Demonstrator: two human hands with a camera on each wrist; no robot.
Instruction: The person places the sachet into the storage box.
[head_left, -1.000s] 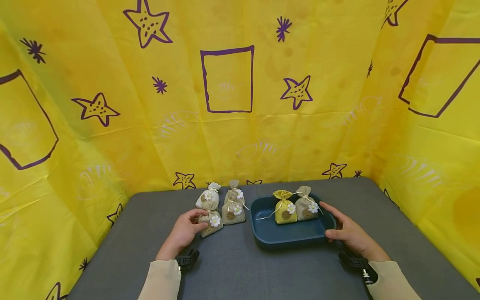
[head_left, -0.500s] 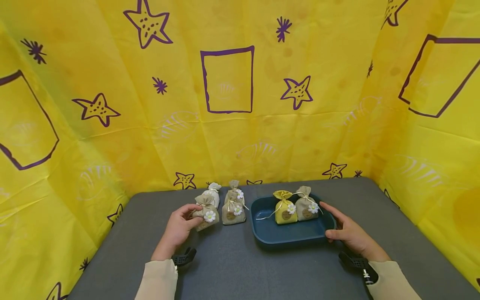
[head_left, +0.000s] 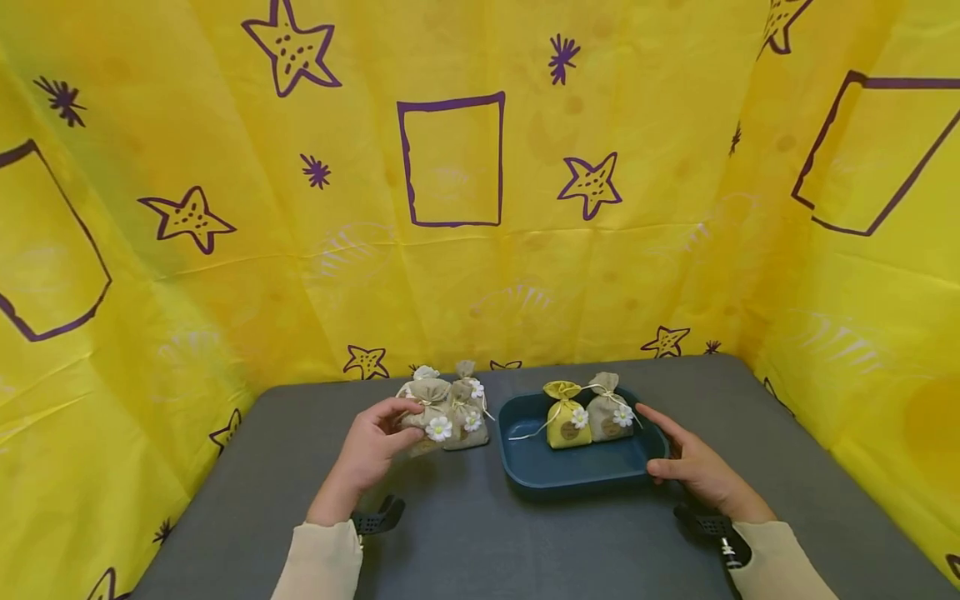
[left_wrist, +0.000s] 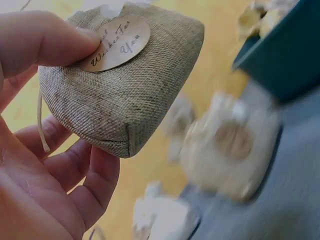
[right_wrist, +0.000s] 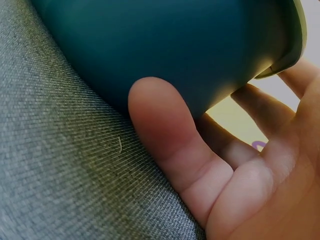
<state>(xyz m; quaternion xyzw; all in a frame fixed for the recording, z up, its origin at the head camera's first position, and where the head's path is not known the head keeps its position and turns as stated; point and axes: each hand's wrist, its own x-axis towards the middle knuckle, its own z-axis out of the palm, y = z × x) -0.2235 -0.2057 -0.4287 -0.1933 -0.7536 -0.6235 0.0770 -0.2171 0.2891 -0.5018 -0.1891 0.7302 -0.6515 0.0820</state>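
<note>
My left hand (head_left: pixel 369 443) pinches a small beige drawstring sachet (left_wrist: pixel 155 85) with a daisy and a round paper tag. It is held raised off the table, and its flat base shows in the left wrist view. Behind it, a white sachet (head_left: pixel 426 372) is mostly hidden, and two beige sachets (head_left: pixel 471 435) stand one behind the other. My right hand (head_left: pixel 701 468) rests against the right end of a dark blue tray (head_left: pixel 581 483), thumb (right_wrist: pixel 160 110) on the outer wall and fingers spread along the side. Inside the tray stand a yellow sachet (head_left: pixel 567 427) and a grey-beige sachet (head_left: pixel 606 418).
A dark grey cloth covers the table (head_left: pixel 480 542). Close behind its back edge hangs a yellow curtain (head_left: pixel 450 283) with purple starfish drawings, which also closes in both sides. The tray's left rim lies just right of the beige sachets.
My left hand has lifted the beige sachet off the table and then carried it rightward, in front of the other beige sachets. The right hand and tray stay put.
</note>
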